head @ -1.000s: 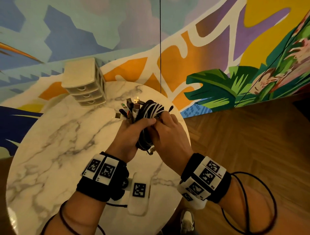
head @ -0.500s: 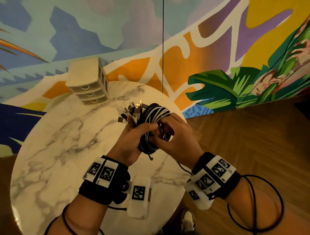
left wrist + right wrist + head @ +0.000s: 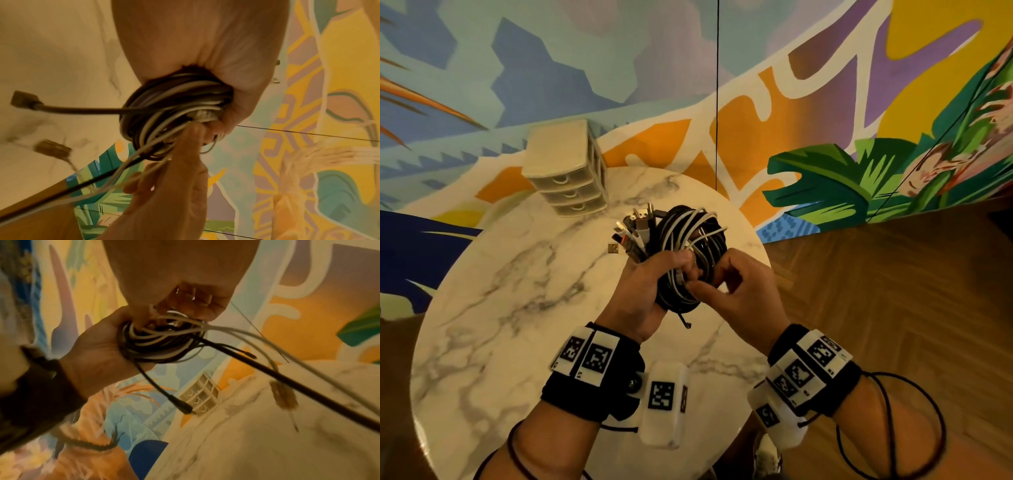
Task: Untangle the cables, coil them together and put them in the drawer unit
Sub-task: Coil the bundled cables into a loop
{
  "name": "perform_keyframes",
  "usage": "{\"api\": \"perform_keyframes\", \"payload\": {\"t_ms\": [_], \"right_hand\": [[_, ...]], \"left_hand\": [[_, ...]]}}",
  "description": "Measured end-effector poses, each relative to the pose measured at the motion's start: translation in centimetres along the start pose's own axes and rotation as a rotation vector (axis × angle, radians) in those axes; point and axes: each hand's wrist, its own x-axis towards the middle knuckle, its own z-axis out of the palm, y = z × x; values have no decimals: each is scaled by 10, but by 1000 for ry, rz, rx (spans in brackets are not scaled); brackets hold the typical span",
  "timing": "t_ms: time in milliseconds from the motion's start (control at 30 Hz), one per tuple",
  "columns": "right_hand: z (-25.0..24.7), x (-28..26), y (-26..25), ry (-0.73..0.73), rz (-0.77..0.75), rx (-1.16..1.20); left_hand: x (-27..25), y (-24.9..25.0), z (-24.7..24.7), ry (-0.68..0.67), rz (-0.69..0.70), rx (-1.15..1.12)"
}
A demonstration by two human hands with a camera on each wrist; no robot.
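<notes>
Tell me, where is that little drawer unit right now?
In the head view the drawer unit stands at the far left edge of the round marble table, against the painted wall, beyond and left of the cable bundle held in both hands.

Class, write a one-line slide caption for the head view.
Left hand grips coiled cables over marble table; right hand pinches a strand.
</notes>
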Motion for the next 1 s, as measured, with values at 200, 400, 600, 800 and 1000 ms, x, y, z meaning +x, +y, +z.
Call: {"api": "perform_keyframes", "payload": {"t_ms": [200, 400, 600, 800, 1000], "right_hand": [[-6, 6, 24, -62, 539, 266], [-3, 30, 14, -153, 661, 502], [-8, 29, 3, -373, 637, 497], [4, 25, 4, -276, 471, 470], [-7, 43, 4, -347, 721, 594]], "left_hand": [[1, 4, -7, -54, -44, -176], [-8, -10, -8, -141, -131, -152], [-8, -19, -16, -51, -160, -223], [-9, -22, -15, -54, -169, -240], [-12, -19, -12, -109, -207, -248]]}}
